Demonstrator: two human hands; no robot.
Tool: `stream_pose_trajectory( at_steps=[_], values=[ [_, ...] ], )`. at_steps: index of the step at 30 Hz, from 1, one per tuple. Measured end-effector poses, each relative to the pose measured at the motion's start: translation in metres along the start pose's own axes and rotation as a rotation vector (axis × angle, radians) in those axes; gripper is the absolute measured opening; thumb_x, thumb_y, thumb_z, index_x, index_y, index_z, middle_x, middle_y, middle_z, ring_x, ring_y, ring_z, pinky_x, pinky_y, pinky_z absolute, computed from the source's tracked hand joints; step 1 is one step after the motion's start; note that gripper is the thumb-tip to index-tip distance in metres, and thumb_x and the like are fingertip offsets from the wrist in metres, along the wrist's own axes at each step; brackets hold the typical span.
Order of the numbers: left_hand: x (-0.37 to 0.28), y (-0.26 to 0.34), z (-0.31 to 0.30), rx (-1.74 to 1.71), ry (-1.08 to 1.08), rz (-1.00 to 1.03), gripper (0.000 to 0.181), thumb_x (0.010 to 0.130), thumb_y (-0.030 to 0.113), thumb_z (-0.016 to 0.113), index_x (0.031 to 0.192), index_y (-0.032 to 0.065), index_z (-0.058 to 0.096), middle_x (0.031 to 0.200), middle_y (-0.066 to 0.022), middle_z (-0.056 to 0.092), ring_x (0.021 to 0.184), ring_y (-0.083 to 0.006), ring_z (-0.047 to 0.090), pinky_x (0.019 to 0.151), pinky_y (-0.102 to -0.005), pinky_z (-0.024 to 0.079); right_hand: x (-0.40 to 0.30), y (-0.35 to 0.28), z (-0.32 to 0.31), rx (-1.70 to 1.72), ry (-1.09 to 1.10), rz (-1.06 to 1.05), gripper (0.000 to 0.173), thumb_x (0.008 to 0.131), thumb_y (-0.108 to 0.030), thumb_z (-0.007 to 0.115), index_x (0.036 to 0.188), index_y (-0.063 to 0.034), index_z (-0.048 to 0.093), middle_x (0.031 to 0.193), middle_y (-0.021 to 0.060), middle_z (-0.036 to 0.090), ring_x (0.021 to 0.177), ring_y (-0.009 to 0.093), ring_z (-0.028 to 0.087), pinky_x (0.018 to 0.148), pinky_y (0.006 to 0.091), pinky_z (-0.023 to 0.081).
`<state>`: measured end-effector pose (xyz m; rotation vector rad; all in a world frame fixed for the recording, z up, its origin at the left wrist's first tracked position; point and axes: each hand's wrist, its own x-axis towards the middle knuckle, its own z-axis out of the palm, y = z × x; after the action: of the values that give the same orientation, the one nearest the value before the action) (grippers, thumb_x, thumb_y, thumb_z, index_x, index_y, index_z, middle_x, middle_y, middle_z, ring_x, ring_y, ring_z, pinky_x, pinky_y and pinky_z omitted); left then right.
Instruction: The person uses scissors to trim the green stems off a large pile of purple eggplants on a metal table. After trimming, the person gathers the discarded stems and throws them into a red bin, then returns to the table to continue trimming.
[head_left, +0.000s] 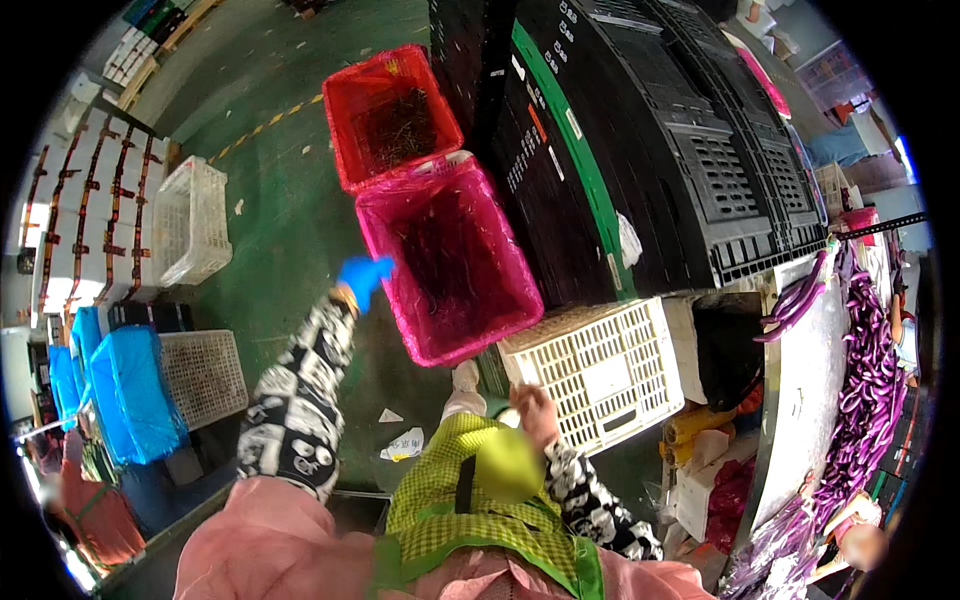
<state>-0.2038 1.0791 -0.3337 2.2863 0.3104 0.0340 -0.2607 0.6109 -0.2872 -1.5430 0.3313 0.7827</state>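
Note:
My left hand wears a blue glove and reaches to the left rim of a crate lined with magenta plastic film. Its fingertips meet that rim in the picture; whether they grip it is unclear. Dark contents at the bottom of this crate are hard to make out. Directly beyond it stands a red-lined crate holding dark, stem-like scraps. Bare and with curled fingers, my right hand is beside the left edge of a white slatted plastic crate. Contact there cannot be made out.
Stacked black folding crates rise beyond the white crate. At right, purple eggplants cover a table, with people beside it. White crates and blue-covered ones stand at left. Paper scraps lie on the green floor.

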Motion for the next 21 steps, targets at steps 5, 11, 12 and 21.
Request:
stream_pose_trajectory(
  at_steps=[5,11,12,21],
  values=[
    [-0.196,-0.05,0.127,-0.647,-0.324,-0.573,0.039,0.084,0.014,0.066,0.12,0.001,0.063,0.109,-0.0147,0.069,0.097,-0.0286,0.068,0.082,-0.0383,0.056,-0.056,0.157,-0.028,0.062,-0.371,0.232,0.028,0.095,-0.005,0.051,0.119,0.0074,0.056,0.103,0.0104,0.067,0.088,0.016,0.062,0.08,0.0298,0.051],
    [-0.244,-0.055,0.163,-0.672,-0.286,-0.596,0.025,0.084,0.022,0.07,0.103,0.0053,0.069,0.104,-0.0163,0.07,0.099,-0.0309,0.067,0.08,-0.0479,0.055,-0.072,0.193,-0.042,-0.03,-0.313,0.26,0.034,0.095,-0.011,0.055,0.123,0.0066,0.055,0.103,0.0098,0.068,0.089,0.016,0.063,0.082,0.0297,0.052],
    [-0.249,-0.095,0.169,-0.595,-0.266,-0.603,0.022,0.085,0.022,0.07,0.103,0.0083,0.07,0.101,-0.0152,0.07,0.094,-0.03,0.068,0.077,-0.0472,0.054,-0.069,0.214,-0.043,0.035,-0.297,0.181,0.033,0.096,-0.013,0.054,0.123,0.0067,0.055,0.103,0.0105,0.068,0.09,0.017,0.063,0.082,0.0295,0.052],
    [-0.093,-0.175,0.26,-0.189,0.195,-1.213,0.075,0.064,0.042,0.089,0.12,-0.0016,0.063,0.121,-0.0209,0.066,0.113,-0.033,0.062,0.095,-0.043,0.052,-0.066,0.353,-0.058,-0.566,-0.161,-0.234,0.029,0.1,-0.021,0.053,0.121,-0.0007,0.058,0.097,0.0082,0.065,0.086,0.02,0.063,0.078,0.0298,0.052]
  ],
)
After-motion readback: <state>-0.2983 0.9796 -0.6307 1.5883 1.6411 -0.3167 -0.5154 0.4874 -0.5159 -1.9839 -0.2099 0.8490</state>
